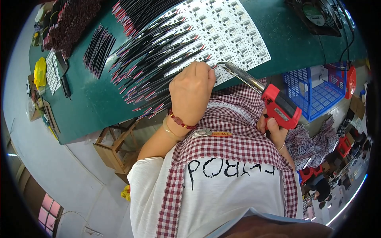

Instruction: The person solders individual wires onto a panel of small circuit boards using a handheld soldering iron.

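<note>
My left hand (191, 91) is closed in a pinch over the near edge of a white sheet of circuit boards (242, 37). A wire's red end (214, 67) shows just past its fingertips; the rest is hidden by the hand. My right hand (274, 130) is wrapped round the handle of a red and black soldering gun (279, 105). The gun points up and left, its metal tip right by the wire end at the board. Many black wires (158, 59) with red and white ends fan leftward from the sheet, overlapping its left part.
On the green table (91, 107) lie a small wire bundle (99, 51), bigger wire piles at the back left and a yellow bag (40, 72). Cables and a dark stand (317, 18) are at the far right. A blue crate (313, 93) stands right of the table, near a wooden stool (115, 146).
</note>
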Motion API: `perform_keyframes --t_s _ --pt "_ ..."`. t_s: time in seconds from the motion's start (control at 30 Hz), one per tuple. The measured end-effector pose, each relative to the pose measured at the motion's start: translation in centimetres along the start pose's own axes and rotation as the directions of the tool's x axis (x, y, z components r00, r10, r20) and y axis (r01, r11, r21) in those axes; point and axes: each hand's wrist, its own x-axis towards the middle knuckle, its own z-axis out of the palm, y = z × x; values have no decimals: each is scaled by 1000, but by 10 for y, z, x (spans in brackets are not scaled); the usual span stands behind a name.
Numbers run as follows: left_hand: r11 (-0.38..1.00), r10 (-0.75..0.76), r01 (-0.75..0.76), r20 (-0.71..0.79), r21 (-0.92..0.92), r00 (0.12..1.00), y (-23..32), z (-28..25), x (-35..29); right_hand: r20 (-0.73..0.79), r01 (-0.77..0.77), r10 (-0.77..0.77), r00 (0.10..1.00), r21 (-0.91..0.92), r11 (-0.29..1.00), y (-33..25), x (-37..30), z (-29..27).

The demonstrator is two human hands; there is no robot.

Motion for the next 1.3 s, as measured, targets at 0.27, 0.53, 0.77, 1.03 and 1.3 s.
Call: perform_keyframes --t_s 0.27,0.53,0.77,1.03,1.3 --pt "1000 -7 7 8 5 1000 0 1 0 -13 -46 45 999 -116 992 -2 0 0" --pt "1000 -2 2 25 -3 1000 0 -1 3 -16 11 -11 1000 -48 999 -10 -1 3" --pt "1000 6 -6 59 3 998 -1 -7 6 -9 -21 21 1000 -42 999 -6 -4 -1" --pt "1000 -7 9 130 -12 991 -3 -10 8 -11 -57 56 998 -89 994 -6 -4 -3" --pt "999 -19 26 160 -40 987 -3 -13 11 -22 -34 32 999 -77 996 -5 -3 0"
